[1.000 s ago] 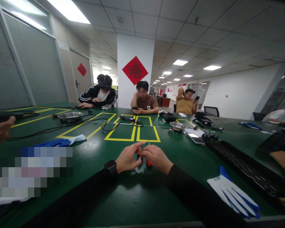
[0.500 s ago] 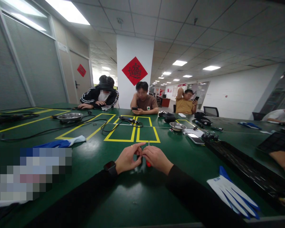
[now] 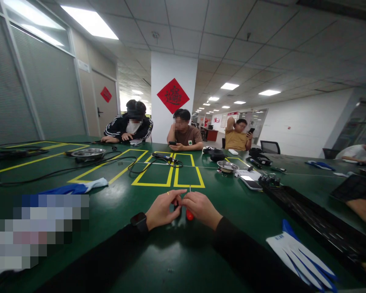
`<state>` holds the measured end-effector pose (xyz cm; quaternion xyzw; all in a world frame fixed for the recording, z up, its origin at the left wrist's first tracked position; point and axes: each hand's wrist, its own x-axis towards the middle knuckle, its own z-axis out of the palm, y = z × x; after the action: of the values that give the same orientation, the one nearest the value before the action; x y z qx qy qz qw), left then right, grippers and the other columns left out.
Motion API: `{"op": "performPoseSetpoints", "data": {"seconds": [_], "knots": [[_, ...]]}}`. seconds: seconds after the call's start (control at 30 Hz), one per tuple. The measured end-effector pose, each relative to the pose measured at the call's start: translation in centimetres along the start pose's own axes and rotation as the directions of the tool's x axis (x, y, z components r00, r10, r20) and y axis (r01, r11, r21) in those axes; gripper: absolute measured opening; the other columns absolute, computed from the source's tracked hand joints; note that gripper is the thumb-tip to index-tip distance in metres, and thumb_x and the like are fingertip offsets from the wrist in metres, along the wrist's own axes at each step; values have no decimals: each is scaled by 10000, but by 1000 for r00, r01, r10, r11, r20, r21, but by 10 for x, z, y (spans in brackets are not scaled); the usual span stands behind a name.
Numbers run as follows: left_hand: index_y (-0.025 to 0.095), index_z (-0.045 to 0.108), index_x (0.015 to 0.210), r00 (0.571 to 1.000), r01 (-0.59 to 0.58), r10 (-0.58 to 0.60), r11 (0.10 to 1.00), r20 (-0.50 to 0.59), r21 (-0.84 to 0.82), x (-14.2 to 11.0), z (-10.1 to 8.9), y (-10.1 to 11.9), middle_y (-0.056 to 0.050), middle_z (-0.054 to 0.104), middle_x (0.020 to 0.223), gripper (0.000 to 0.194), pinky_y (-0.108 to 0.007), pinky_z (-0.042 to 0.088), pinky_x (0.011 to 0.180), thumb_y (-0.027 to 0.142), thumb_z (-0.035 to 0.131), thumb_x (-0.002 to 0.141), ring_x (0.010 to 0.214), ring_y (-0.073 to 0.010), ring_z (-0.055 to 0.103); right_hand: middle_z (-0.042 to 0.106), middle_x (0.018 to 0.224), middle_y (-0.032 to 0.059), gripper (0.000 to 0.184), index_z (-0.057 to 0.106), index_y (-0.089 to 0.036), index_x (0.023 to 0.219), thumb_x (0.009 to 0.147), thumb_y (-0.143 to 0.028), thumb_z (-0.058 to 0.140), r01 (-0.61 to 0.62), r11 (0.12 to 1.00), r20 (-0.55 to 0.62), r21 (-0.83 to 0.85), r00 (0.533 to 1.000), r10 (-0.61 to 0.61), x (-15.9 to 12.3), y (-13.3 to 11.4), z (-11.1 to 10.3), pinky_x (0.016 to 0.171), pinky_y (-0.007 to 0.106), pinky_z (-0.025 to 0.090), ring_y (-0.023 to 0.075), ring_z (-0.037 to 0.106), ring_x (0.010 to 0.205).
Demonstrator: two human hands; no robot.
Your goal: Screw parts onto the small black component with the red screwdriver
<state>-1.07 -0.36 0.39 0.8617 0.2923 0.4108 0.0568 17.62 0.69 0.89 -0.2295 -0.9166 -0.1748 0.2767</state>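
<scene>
My right hand (image 3: 203,208) is closed around a screwdriver with a red handle (image 3: 189,215). The handle end shows below my fingers, and a thin metal shaft sticks out above them, pointing away from me. My left hand (image 3: 162,211), with a ring and a dark wristwatch, pinches a small black part (image 3: 177,207) whose kind I cannot make out. Its index finger stretches toward the shaft, and the fingertips of both hands meet. Both hands rest low over the green table (image 3: 158,260); my fingers hide most of what they hold.
A white-and-blue glove (image 3: 297,252) and a long black tray (image 3: 305,215) lie right. Beyond are a phone (image 3: 250,182), a metal bowl (image 3: 227,166) and a cabled tool (image 3: 164,157). Left are another bowl (image 3: 88,153) and a blue glove (image 3: 70,189). Several people sit around.
My hands keep nearly the same grip and place. The view has tipped slightly upward. A person's hand at the left edge has drawn back almost out of sight.
</scene>
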Motion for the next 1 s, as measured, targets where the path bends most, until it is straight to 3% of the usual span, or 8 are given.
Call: {"op": "performPoseSetpoints", "data": {"seconds": [0.27,0.73,0.9,1.0], "knots": [[214,397,1224,1000,8,-7,1000,-25,12,1,-1,1,13,568,800,547,-249,446,699,105,497,697,692,-112,522,600,792,41,125,546,-166,868,881,-215,432,-33,999,-28,3,999,33,1,-3,0,684,260,379,143,533,735],[212,400,1212,999,30,-30,1000,-31,-2,1,-2,0,-10,585,852,472,-275,458,730,143,484,753,744,-130,545,602,823,35,42,510,-173,851,849,-166,469,-201,974,-40,108,978,207,3,-10,0,716,275,396,160,555,767],[193,408,1211,992,32,-21,996,-126,87,4,-8,1,-78,534,1105,565,-396,368,931,194,598,679,1037,-221,482,578,764,32,56,509,-168,842,855,-198,463,-302,948,-82,104,947,310,1,-10,1,666,266,401,153,537,693],[195,326,1288,998,39,-36,997,-43,68,3,-10,-5,-101,430,1281,716,-417,303,998,213,646,649,1163,-242,399,576,762,36,67,512,-164,851,858,-194,452,-310,944,-92,111,943,321,0,-7,2,668,271,404,155,534,694]]}}
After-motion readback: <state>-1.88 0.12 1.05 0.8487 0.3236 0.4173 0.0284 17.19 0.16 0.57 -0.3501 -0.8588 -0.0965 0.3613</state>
